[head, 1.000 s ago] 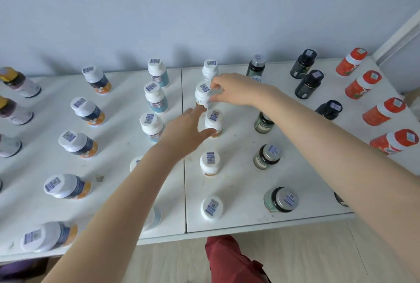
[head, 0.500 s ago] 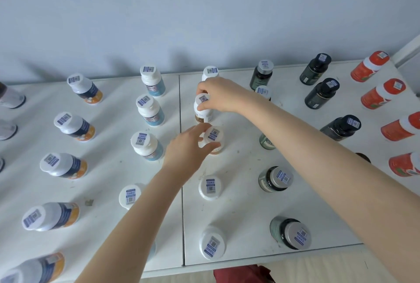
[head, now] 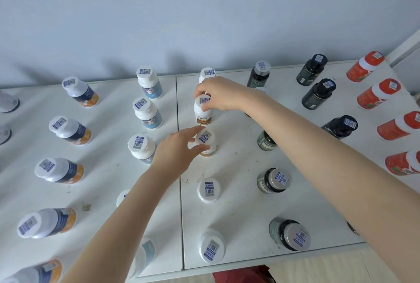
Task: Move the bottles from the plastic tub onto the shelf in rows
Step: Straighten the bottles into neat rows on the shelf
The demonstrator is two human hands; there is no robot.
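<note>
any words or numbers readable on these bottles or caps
None reads clearly.
Cap sticker on the nearer white bottle the left hand grips: square code, blue bars, print too small.
Farther white bottle the right hand holds: label characters blurred.
Black bottle: gold print unreadable.

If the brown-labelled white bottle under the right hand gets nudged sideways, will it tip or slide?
A high push would likely tip it: the white bottle is taller than wide. The right hand pinches only its cap, so it probably weighs little. Low down, it may slide on the smooth shelf.
</note>
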